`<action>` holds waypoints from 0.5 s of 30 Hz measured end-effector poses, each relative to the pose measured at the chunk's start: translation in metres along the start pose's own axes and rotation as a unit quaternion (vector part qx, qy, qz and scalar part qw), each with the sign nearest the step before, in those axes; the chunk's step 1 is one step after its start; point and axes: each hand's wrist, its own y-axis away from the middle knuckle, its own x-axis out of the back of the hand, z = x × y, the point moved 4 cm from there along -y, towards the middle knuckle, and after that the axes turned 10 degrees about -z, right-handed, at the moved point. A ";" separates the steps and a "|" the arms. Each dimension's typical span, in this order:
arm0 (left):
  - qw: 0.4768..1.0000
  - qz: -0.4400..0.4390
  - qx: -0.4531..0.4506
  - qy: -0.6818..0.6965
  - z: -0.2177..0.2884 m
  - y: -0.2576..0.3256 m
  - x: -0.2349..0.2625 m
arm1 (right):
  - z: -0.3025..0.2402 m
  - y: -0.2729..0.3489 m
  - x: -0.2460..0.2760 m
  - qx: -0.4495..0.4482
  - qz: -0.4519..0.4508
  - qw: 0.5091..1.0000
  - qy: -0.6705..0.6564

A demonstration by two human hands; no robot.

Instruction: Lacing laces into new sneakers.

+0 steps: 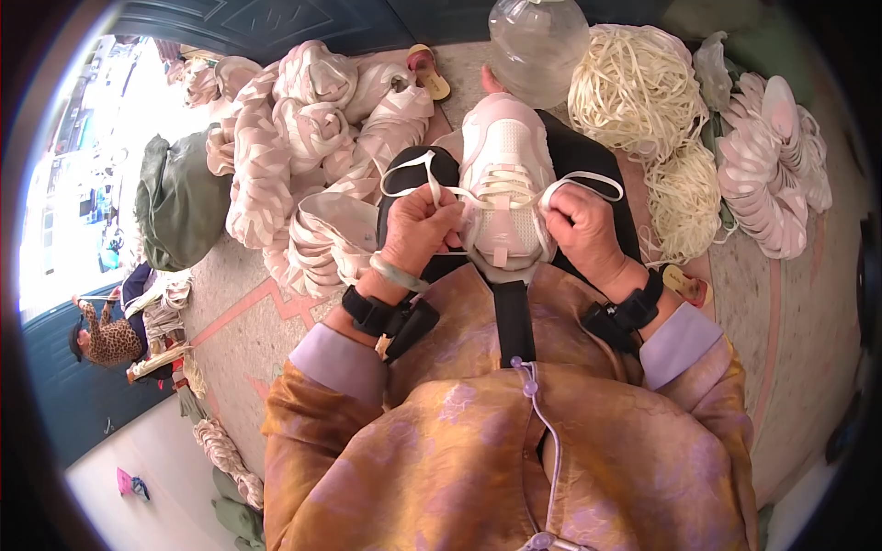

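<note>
A pale pink and white sneaker rests on my lap between my knees, its toe pointing away from me. A flat white shoelace runs through its lower eyelets, with a loose length out to each side. To the left of the shoe, my left hand pinches one length, which loops up above the fingers. On the right side, my right hand is closed on the other length, which curves out past the knuckles. Both hands are close beside the shoe's upper; some fingertips are hidden.
Bundled pale pink shoe parts pile up at the left, beside a dark green sack. To the right lie a heap of cream laces and more stacked shoe parts. A clear plastic container stands ahead. Another person is far left.
</note>
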 end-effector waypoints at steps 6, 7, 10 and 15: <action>0.998 0.054 -0.013 -0.010 -0.001 -0.005 -0.002 | 0.000 -0.007 -0.006 0.021 -0.023 0.999 0.044; 0.998 0.061 -0.019 -0.008 -0.002 -0.006 -0.001 | 0.005 -0.004 -0.007 -0.043 -0.032 0.998 -0.011; 0.997 0.072 -0.024 -0.002 -0.003 -0.008 -0.002 | 0.019 0.003 -0.006 -0.116 -0.038 0.989 -0.083; 0.996 0.073 -0.057 -0.013 -0.005 -0.011 -0.001 | 0.021 0.010 -0.002 -0.153 -0.084 0.982 -0.073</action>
